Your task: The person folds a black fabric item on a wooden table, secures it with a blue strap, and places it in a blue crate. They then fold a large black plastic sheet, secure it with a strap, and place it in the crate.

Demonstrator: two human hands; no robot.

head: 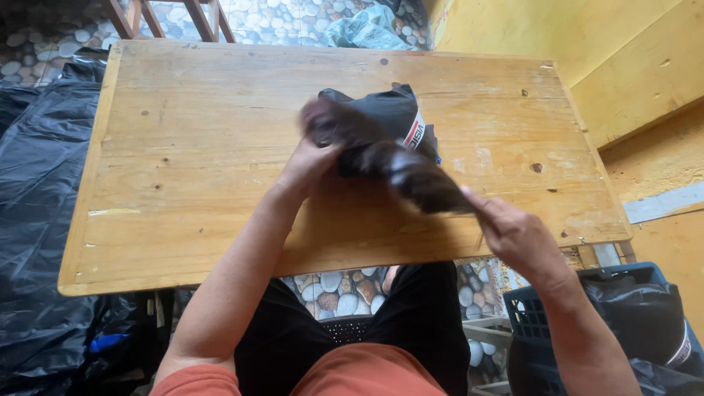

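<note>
— Garment (381, 143), one dark piece, lies mid-counter (183, 147) toward the far edge.
— My hands?
— Two: left hand (308, 165) grasps it; right hand (513, 231) pinches its blurred end.

A wooden table (220, 183) fills most of the view. Its top is light yellow-brown, made of long boards, with small dark knots and a few scratches. The near edge looks worn and a bit chipped. A folded dark cloth (389, 117) with a white and red band lies flat on the table, near the middle, a little toward the far side. A second dark cloth (396, 165) is blurred just in front of it. I cannot tell if it touches the wood.
</note>
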